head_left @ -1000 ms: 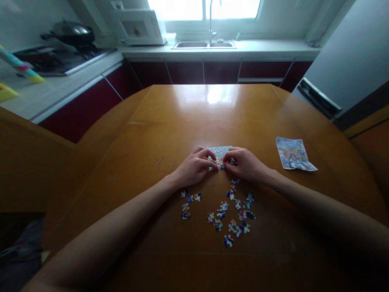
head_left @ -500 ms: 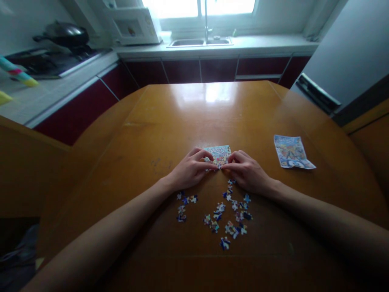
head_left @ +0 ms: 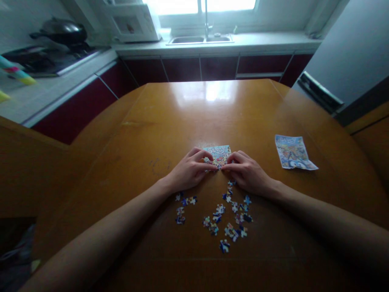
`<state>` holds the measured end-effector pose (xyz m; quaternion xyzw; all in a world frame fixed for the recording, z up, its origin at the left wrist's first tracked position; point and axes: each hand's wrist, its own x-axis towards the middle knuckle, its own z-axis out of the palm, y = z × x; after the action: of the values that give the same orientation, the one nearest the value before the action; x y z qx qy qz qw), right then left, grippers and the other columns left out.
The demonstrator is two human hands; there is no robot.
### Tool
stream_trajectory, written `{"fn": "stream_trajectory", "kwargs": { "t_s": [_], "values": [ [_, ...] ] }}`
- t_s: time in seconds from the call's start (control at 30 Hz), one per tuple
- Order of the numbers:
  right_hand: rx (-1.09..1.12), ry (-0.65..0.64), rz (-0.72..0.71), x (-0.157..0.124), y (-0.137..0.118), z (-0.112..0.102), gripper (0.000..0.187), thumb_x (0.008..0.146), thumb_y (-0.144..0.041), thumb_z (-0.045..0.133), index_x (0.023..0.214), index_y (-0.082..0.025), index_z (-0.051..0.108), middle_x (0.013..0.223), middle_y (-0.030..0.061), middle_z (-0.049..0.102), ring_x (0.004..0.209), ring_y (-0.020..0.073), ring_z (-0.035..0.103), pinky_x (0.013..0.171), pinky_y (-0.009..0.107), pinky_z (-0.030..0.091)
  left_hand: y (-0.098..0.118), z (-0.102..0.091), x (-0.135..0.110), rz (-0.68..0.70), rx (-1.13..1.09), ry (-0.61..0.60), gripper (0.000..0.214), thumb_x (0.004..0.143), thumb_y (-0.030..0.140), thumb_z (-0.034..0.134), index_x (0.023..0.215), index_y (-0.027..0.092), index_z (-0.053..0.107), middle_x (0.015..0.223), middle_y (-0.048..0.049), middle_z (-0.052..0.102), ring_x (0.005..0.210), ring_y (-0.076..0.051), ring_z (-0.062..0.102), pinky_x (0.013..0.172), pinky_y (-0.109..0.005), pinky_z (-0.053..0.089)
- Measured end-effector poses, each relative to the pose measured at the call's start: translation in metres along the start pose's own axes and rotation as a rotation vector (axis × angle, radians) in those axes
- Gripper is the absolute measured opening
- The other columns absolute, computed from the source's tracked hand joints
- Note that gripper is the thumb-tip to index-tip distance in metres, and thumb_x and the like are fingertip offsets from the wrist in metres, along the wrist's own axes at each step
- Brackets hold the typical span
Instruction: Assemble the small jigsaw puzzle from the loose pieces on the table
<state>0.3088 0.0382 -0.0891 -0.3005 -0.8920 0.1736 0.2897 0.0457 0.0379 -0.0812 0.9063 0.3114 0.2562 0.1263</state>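
A partly joined jigsaw puzzle (head_left: 221, 152) lies flat on the wooden table, its printed side up. My left hand (head_left: 194, 167) grips its left side, with thumb and forefinger curved over the near left part. On the opposite side, my right hand (head_left: 244, 169) is closed at the near right corner, thumb and forefinger bent together. Both thumb tips almost meet at the puzzle's near edge; whether a single piece is between them is too small to tell. Loose jigsaw pieces (head_left: 231, 231) are scattered nearer to me, and a smaller group of pieces (head_left: 180, 215) lies below my left wrist.
A creased picture sheet (head_left: 291, 152) rests to the right on the table (head_left: 194, 117). Beyond stand a counter with a sink (head_left: 188, 39), a white microwave (head_left: 130, 24) and a stove with a dark pan (head_left: 63, 31). A fridge (head_left: 352, 52) is at the right.
Both hands stay at the puzzle's near edge with hardly any movement. The view has shifted very slightly; the loose pieces and the sheet lie as before.
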Motion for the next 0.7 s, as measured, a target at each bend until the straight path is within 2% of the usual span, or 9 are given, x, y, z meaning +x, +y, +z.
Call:
{"fn": "stream_trajectory", "kwargs": {
  "t_s": [0.17, 0.37, 0.6, 0.7],
  "values": [
    [0.01, 0.012, 0.004, 0.0004, -0.0006, 0.0001, 0.024, 0.093, -0.013, 0.055, 0.1, -0.024, 0.074, 0.097, 0.0075, 0.062, 0.094, 0.022, 0.054, 0.082, 0.039, 0.051, 0.0014, -0.0001, 0.0011, -0.005, 0.002, -0.009, 0.026, 0.096, 0.018, 0.057, 0.111, 0.031, 0.074, 0.114, -0.006, 0.064, 0.108, -0.023, 0.05, 0.099, -0.045, 0.049],
    [-0.009, 0.187, 0.075, 0.0025, 0.0004, -0.0018, 0.026, 0.091, -0.01, 0.053, 0.099, -0.022, 0.074, 0.093, 0.008, 0.062, 0.093, 0.0229, 0.054, 0.08, 0.04, 0.05, 0.0049, -0.0027, 0.0026, -0.015, 0.005, -0.034, 0.031, 0.096, 0.018, 0.055, 0.123, 0.03, 0.067, 0.119, -0.0074, 0.063, 0.111, -0.024, 0.049, 0.1, -0.044, 0.048],
    [-0.042, 0.06, 0.035, 0.002, 0.0006, -0.0001, 0.027, 0.091, -0.012, 0.057, 0.098, -0.028, 0.077, 0.105, 0.0079, 0.062, 0.1, 0.0248, 0.051, 0.087, 0.045, 0.049, 0.0031, -0.0011, 0.002, -0.016, 0.025, -0.045, 0.029, 0.095, 0.021, 0.059, 0.118, 0.033, 0.071, 0.122, -0.0064, 0.062, 0.115, -0.024, 0.048, 0.103, -0.046, 0.047],
    [-0.031, 0.094, 0.063, 0.0028, 0.0011, 0.0, 0.028, 0.091, -0.011, 0.056, 0.098, -0.028, 0.077, 0.104, 0.0074, 0.063, 0.101, 0.0252, 0.051, 0.088, 0.046, 0.048, 0.0039, -0.0021, 0.0023, -0.016, 0.02, -0.046, 0.029, 0.095, 0.021, 0.059, 0.118, 0.033, 0.071, 0.122, -0.0068, 0.062, 0.114, -0.024, 0.048, 0.102, -0.047, 0.048]
  ]
}}
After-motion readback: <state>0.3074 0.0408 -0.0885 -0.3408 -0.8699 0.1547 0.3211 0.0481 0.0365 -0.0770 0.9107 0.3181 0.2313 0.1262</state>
